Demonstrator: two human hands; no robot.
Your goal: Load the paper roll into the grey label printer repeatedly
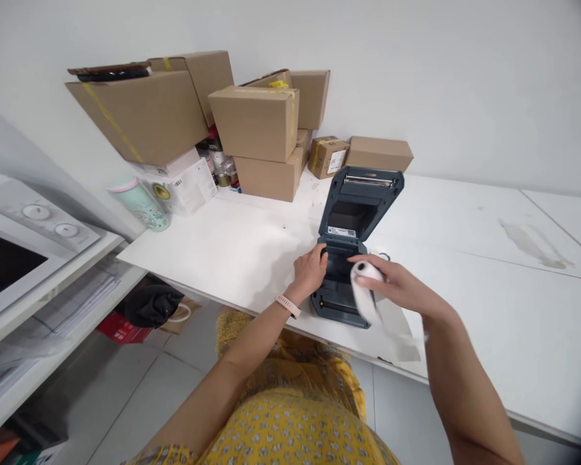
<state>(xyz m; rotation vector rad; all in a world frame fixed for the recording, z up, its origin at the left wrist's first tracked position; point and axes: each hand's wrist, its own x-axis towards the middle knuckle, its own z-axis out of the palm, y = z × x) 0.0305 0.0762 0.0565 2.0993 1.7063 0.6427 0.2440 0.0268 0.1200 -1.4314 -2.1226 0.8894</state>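
A dark label printer [336,309] stands on the white table with its lid [363,194] raised, so its inner bay shows. My left hand [310,271] is closed on the left rim of the bay, the fingertips at its inner edge. Over the right side of the bay, my right hand [392,281] holds a white paper roll [366,270] by its sides, the core facing up toward me. A loose strip of paper hangs down from the roll, blurred by motion. Part of the bay is hidden behind the roll and my fingers.
Cardboard boxes [256,126] are stacked against the wall behind the printer and to its left. A mint green tumbler [140,206] stands near the table's left end. Further left is a white microwave [33,232] on a shelf. The table's front edge runs just below the printer.
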